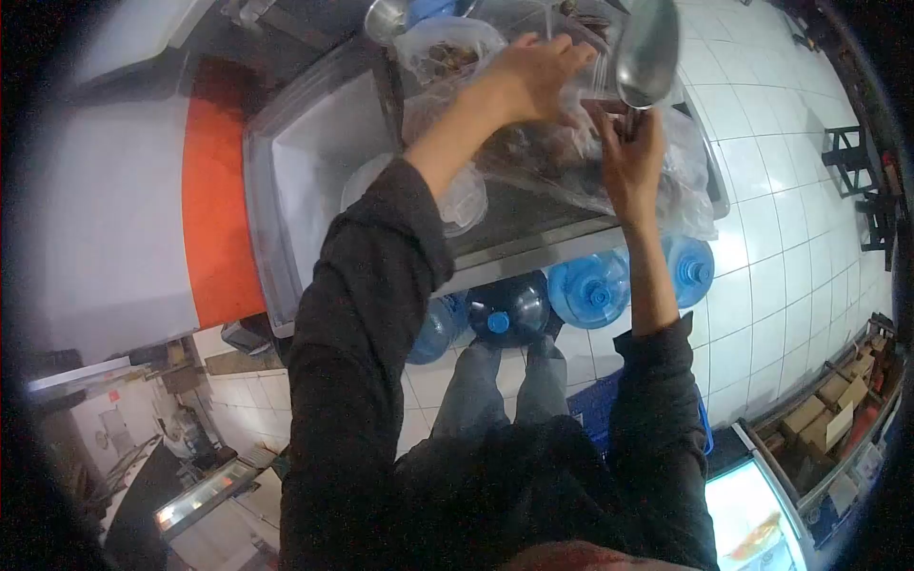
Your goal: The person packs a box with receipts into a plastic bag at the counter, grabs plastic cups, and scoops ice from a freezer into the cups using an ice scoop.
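Observation:
My right hand [633, 157] is closed round the handle of a metal scoop [648, 57], whose bowl points away from me. My left hand [538, 78] has its fingers curled on a clear plastic bag [547, 152], in the middle of the counter. Reddish-brown contents show dimly through the plastic; their kind is not clear. Beyond my left wrist lies another clear bag [447, 48] with brown pieces in it. A crumpled clear bag [687, 167] hangs at the counter's right edge, beside my right hand. Under my left forearm sits a round clear plastic container [465, 202].
The counter [533, 249] has a raised metal rim. Below it stand several large blue water bottles [590, 288]. A metal bowl [387, 19] is at the far left. A blue crate [598, 409] is by my legs, and boxes [828, 409] stand at the right.

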Tool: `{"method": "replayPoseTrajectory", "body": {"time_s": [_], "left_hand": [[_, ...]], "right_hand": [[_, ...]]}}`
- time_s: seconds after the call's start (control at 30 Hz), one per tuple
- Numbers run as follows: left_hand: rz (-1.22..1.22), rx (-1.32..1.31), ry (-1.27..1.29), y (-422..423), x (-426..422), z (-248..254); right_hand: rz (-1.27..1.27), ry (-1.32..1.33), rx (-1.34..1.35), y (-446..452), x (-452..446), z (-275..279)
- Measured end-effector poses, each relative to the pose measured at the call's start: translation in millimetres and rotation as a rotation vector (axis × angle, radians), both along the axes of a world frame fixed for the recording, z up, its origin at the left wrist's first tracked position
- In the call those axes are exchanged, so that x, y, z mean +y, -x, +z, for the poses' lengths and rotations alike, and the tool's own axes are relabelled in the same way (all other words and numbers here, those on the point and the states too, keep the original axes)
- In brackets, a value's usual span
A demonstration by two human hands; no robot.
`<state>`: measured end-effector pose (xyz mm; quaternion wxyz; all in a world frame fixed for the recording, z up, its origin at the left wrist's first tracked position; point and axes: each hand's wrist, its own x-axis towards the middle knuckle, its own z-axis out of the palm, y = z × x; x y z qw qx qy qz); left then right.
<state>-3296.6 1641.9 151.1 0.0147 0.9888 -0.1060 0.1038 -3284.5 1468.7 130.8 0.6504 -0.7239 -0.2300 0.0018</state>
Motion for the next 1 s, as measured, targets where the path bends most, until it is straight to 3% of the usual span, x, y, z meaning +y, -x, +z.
{"method": "replayPoseTrajectory", "body": {"time_s": [0.1,0.17,0.23,0.3,0.37,0.43,0.5,0.57,0.63,0.7,0.77,0.8,0.83,0.93,1.0], "left_hand": [[0.086,0.054,-0.057,23.5,-2.5,24.7],[0.119,0.035,-0.066,35.9,-3.6,37.9],[0.153,0.007,-0.078,45.5,5.3,43.7],[0.134,-0.02,-0.001,52.5,13.0,49.2],[0.209,0.014,0.009,66.3,28.7,58.9],[0.283,0.05,0.027,89.0,46.6,63.6],[0.473,-0.074,0.181,117.0,62.4,64.2],[0.395,-0.194,0.327,137.1,81.6,53.3],[0.323,-0.31,0.467,161.3,94.6,32.9],[0.498,-0.497,0.946,193.5,100.4,11.3],[0.558,-0.537,1.035,224.9,107.9,-0.1],[0.606,-0.586,1.133,239.7,114.8,-8.2],[0.62,-0.582,1.131,255.5,126.1,-20.3],[0.697,-0.65,1.214,295.7,158.2,-56.0],[0.799,-0.67,1.291,313.7,174.5,-78.9]], "right_hand": [[0.059,-0.143,-0.009,10.2,-4.4,5.6],[0.058,-0.04,0.007,19.1,-3.8,16.5],[0.125,-0.237,0.071,25.8,3.2,24.1],[0.106,-0.228,0.102,29.2,5.6,29.1],[-0.015,-0.206,-0.104,24.9,-2.1,27.9],[-0.082,-0.208,-0.041,18.1,-6.8,26.7],[-0.233,-0.076,-0.199,7.7,-3.7,20.3],[-0.275,-0.176,-0.165,-5.5,14.4,4.9],[-0.297,-0.062,-0.224,-11.3,30.4,-7.5],[-0.263,-0.024,-0.15,-7.5,40.9,-13.5],[-0.228,0.076,-0.399,-8.1,45.9,-24.1],[-0.305,0.289,-0.531,1.5,41.4,-13.0],[-0.332,0.294,-0.534,9.4,38.1,-9.1],[-0.186,0.203,-0.349,22.8,6.4,-10.8],[-0.09,0.008,0.126,57.4,-5.3,4.1]]}}
